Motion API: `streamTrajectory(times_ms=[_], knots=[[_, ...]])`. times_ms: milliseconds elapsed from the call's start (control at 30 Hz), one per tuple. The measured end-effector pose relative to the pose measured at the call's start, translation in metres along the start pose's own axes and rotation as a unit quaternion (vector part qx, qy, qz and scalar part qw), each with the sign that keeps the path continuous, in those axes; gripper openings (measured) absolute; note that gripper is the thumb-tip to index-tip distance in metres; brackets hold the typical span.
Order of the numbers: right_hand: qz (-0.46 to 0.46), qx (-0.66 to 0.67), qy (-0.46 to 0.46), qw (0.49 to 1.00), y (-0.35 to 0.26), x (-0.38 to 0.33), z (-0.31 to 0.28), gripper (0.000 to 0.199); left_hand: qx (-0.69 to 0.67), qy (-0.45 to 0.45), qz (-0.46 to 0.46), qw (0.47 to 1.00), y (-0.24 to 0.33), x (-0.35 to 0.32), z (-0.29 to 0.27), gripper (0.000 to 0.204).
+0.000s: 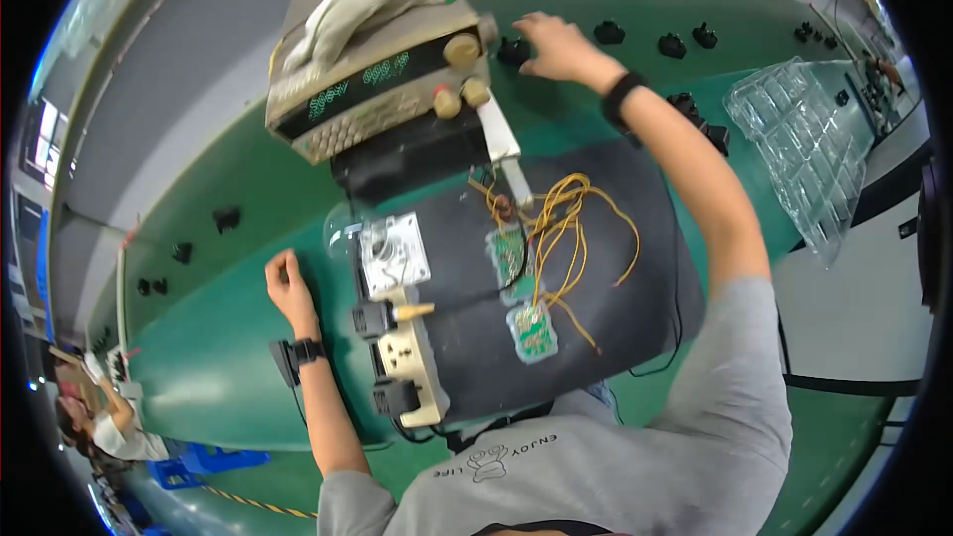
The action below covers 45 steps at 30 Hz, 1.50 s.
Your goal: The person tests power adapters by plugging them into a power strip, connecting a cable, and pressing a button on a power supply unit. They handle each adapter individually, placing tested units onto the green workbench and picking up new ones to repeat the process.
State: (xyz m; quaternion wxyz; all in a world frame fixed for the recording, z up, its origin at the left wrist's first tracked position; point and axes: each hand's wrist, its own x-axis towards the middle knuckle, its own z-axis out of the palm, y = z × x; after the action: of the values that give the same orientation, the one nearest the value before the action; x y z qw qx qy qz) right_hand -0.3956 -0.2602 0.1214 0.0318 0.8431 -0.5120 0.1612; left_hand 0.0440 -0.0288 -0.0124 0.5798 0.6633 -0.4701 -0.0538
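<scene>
My right hand (561, 48) is stretched out to the far side of the bench, beside the bench instrument. Thumb and fingers are apart, close to a small black part (513, 52); I cannot tell whether they touch it. My left hand (288, 285) rests on the green bench top, left of the mat, its fingers curled in a loose fist with nothing seen in them. Between my arms, a green circuit board (534, 332) and a second board (511, 260) lie on the dark mat (615, 308), with yellow wires (563, 228) looped beside them.
The bench instrument (387, 79) with a lit display carries a white glove (382, 0). A power strip (412, 367) with black plugs and a metal plate (395, 253) line the mat's left side. Clear plastic trays (799, 139) lie at right; several black parts (672, 45) stand along the back.
</scene>
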Motion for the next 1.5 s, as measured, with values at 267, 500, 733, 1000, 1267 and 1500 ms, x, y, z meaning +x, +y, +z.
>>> streamTrajectory(times_ms=[267, 500, 733, 1000, 1267, 1500], knots=[[0.049, 0.099, -0.200, 0.974, 0.020, 0.107, 0.104, 0.076, 0.043, -0.002, -0.052, 0.998, 0.012, -0.013, 0.003, 0.014], [-0.088, -0.047, -0.339, 0.935, 0.040, 0.063, 0.072, 0.052, 0.028, 0.010, -0.058, 0.998, 0.008, -0.006, -0.002, 0.017], [-0.035, 0.007, -0.335, 0.941, 0.048, -0.027, 0.008, 0.077, 0.019, 0.000, -0.047, 0.999, 0.001, -0.005, 0.004, 0.017], [0.064, 0.124, -0.489, 0.861, 0.097, -0.048, -0.051, 0.088, 0.020, -0.006, -0.027, 0.999, -0.005, -0.004, 0.001, 0.018], [0.288, 0.146, -0.155, 0.934, 0.248, -0.018, 0.034, 0.112, 0.008, -0.026, -0.049, 0.998, 0.010, -0.002, 0.022, 0.017], [0.220, 0.073, -0.212, 0.949, 0.170, 0.046, 0.074, 0.093, 0.047, -0.020, -0.041, 0.998, 0.010, -0.008, 0.009, 0.016]])
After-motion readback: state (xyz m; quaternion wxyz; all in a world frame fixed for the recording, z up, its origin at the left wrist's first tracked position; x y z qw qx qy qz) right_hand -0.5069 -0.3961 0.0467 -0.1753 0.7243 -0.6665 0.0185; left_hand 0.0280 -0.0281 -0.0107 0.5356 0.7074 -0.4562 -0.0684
